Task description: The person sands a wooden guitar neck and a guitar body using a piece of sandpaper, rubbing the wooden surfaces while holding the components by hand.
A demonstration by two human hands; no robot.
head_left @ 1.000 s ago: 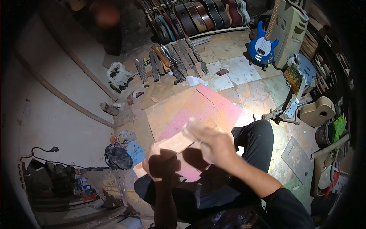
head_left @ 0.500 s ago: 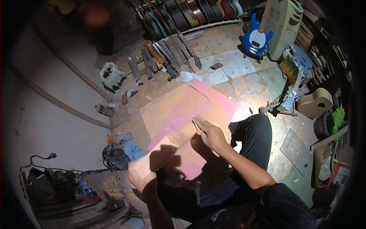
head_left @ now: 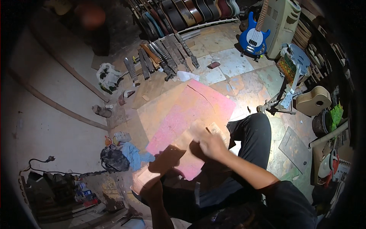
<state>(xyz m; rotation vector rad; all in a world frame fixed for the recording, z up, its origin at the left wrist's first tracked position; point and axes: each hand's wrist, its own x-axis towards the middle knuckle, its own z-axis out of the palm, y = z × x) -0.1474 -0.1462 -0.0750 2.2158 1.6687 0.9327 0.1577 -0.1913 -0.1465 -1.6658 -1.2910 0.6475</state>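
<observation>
My left hand [head_left: 146, 187] is closed round the near end of a long pale wooden piece [head_left: 178, 157], which slants up to the right over my lap. Shadow covers part of its length. Smeared by motion, my right hand [head_left: 211, 144] is on the far part of the wood; a thin flat pale piece shows blurred at its fingers, its kind unclear. Just beyond the hand the wood has a dark notch. Below lies a pink-and-tan board [head_left: 179, 118] with a dark curved crack near its far corner.
Several guitar necks [head_left: 160, 55] lie on the floor ahead, with a row of guitar bodies [head_left: 187, 13] behind. A blue bass guitar [head_left: 253, 38] stands at the far right. Nearer are an unfinished acoustic body [head_left: 313, 101] and a metal stand [head_left: 276, 108]. Blue cloth [head_left: 131, 155] lies left.
My right hand has shifted slightly and blurred, baring the notched far end of the wood. My left hand and its end of the wood have moved a little down and right.
</observation>
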